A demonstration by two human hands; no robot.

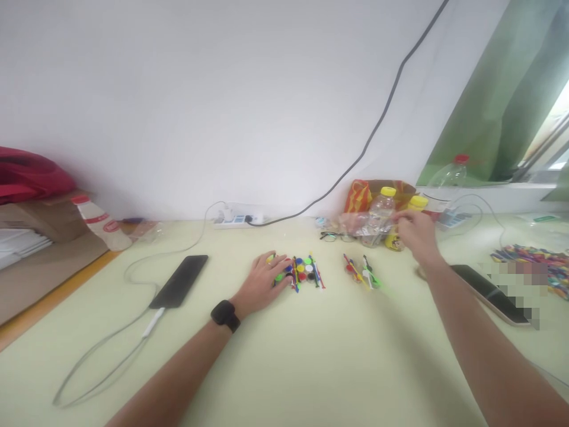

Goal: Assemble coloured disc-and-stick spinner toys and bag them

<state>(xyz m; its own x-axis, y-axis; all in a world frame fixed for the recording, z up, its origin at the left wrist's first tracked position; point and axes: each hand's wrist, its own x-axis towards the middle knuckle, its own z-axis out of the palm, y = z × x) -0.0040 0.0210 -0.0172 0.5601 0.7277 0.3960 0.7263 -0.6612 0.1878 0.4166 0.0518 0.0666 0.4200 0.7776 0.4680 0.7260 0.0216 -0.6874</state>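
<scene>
My left hand [264, 279], with a black watch on its wrist, lies with fingers spread over the left part of a group of small round coloured pieces [302, 268] and thin coloured sticks [317, 270]. Several of these pieces are hidden under the fingers. To the right, my right hand [416, 234] is raised above the table, its fingers pinched on a thin clear plastic bag [362, 224] that stretches leftward in front of the bottles. Below the bag lie two small clusters of sticks and round pieces, one red and yellow [352, 270], one green and white [368, 274].
A phone [180, 281] on a white cable lies left; another phone [489, 293] lies right, near a pile of coloured sticks [544, 264]. Behind stand yellow-capped bottles [383, 204], glasses [331, 236] and a power strip [235, 220]. A milk-coloured bottle [102, 224] leans by cardboard boxes.
</scene>
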